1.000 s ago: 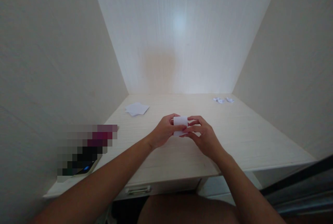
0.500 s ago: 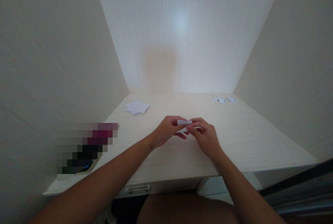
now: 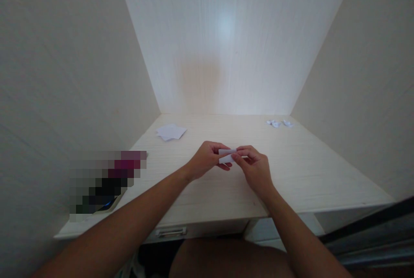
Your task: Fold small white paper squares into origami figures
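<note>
A small white piece of paper is held between both hands just above the pale wooden desk. My left hand pinches its left end with thumb and fingers closed. My right hand pinches its right end, fingers curled together. The paper looks folded into a narrow strip; most of it is hidden by the fingers.
A loose pile of white paper sheets lies at the back left of the desk. Small folded white paper shapes sit at the back right. A blurred dark object rests at the desk's left front. A drawer handle shows below the edge.
The paper stood taller and squarer between the hands a second ago; it is now flattened into a narrow strip. Both hands stayed in place, shifting slightly.
</note>
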Demonstrator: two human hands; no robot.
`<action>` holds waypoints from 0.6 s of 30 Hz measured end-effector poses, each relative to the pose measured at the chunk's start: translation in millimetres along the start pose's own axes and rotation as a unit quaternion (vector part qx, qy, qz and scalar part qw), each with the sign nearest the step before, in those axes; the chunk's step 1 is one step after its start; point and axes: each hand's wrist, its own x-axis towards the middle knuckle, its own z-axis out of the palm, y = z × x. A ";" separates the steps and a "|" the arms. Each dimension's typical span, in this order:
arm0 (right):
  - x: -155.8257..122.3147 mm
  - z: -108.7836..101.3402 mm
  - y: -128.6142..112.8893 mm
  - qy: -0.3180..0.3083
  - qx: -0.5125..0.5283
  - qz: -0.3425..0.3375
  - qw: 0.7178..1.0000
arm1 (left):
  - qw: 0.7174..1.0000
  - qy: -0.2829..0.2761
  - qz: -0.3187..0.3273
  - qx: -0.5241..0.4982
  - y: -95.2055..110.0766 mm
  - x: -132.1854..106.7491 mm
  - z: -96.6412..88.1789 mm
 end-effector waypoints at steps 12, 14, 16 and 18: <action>1.7 3.0 -6.8 0.085 0.033 0.027 0.995 | 0.997 0.028 0.073 -0.011 3.1 -3.2 7.0; 1.7 3.9 -8.8 0.093 0.037 0.031 0.995 | 0.996 0.036 0.085 -0.004 2.4 -2.8 7.6; 1.8 4.7 -9.7 0.099 0.044 0.035 0.994 | 0.995 0.040 0.094 0.004 2.7 -2.8 7.6; 1.8 5.1 -9.6 0.105 0.052 0.036 0.993 | 0.994 0.042 0.101 0.011 3.6 -3.3 7.6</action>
